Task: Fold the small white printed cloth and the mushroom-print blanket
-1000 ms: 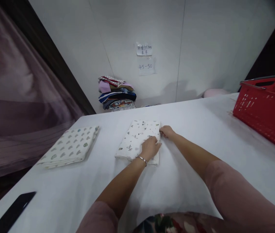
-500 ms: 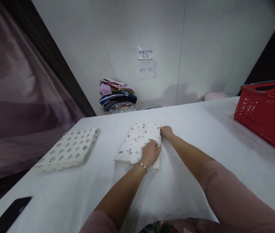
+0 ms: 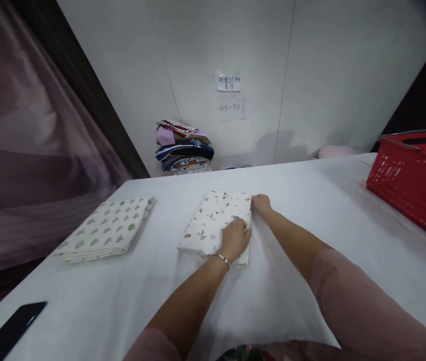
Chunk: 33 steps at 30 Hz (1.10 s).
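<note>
A folded white cloth (image 3: 213, 215) with small scattered prints lies flat near the middle of the table. My left hand (image 3: 235, 238), with a bracelet at the wrist, rests on its near right part, fingers curled at the right edge. My right hand (image 3: 261, 203) pinches the same edge farther back, at the far right corner; its fingertips are partly hidden. To the left lies a second folded cloth (image 3: 111, 225), white with grey mushroom-like prints, touched by neither hand.
A red plastic basket (image 3: 416, 185) stands on the right side of the white table (image 3: 310, 200). A dark flat object like a phone (image 3: 13, 328) lies at the near left. Beyond the far edge, a pile of folded fabrics (image 3: 184, 148) stands against the wall. A curtain (image 3: 28, 125) hangs at left.
Both hands stay at the cloth's right edge, almost unmoved. The view has shifted very slightly.
</note>
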Tool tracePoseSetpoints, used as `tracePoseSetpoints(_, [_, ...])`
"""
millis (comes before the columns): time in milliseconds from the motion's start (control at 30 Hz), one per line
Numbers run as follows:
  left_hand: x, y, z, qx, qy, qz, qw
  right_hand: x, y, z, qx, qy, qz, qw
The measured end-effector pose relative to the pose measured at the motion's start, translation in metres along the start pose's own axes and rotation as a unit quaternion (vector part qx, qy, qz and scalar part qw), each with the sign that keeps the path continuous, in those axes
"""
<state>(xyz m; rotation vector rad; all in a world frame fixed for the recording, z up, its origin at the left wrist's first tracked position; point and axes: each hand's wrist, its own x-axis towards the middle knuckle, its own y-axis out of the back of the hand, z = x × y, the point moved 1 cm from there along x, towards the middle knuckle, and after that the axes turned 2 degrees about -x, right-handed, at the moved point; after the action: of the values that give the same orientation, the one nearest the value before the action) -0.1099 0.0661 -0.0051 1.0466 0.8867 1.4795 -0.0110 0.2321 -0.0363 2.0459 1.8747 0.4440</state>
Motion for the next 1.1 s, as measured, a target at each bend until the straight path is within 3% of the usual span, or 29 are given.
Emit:
tracePoseSetpoints(167, [0.000, -0.002, -0.001, -0.009, -0.004, 0.001, 1.000, -0.001, 0.004, 0.001, -0.042, 0.029, 0.015, 0.999])
tracePoseSetpoints(333, [0.001, 0.000, 0.001, -0.012, -0.011, 0.003, 1.000, -0.017, 0.002, -0.025, -0.063, 0.132, 0.007, 0.989])
tracePoseSetpoints(400, [-0.001, 0.003, 0.001, -0.013, -0.021, -0.003, 1.000, -0.027, -0.004, -0.034, -0.095, 0.210, -0.028, 0.973])
tracePoseSetpoints(500, [-0.009, 0.007, -0.001, -0.015, -0.059, -0.011, 0.998, -0.042, -0.015, -0.033, -0.232, 0.299, -0.118, 0.918])
tracePoseSetpoints(633, [-0.031, 0.008, -0.004, -0.015, -0.121, 0.012, 0.992, -0.050, -0.018, -0.020, -0.370, 0.275, -0.188, 0.868])
tracePoseSetpoints(800, [-0.060, 0.003, 0.000, -0.022, -0.134, 0.041, 0.990, -0.057, -0.012, -0.028, -0.410, 0.260, -0.204, 0.850])
tracePoseSetpoints(900, [-0.072, -0.001, 0.004, -0.012, -0.140, 0.048, 0.989, -0.073, -0.010, -0.032, -0.415, 0.277, -0.183, 0.847])
tracePoseSetpoints(1100, [-0.094, -0.001, 0.006, -0.015, -0.171, 0.033, 0.985, -0.098, -0.011, -0.010, -0.395, 0.348, -0.209, 0.824])
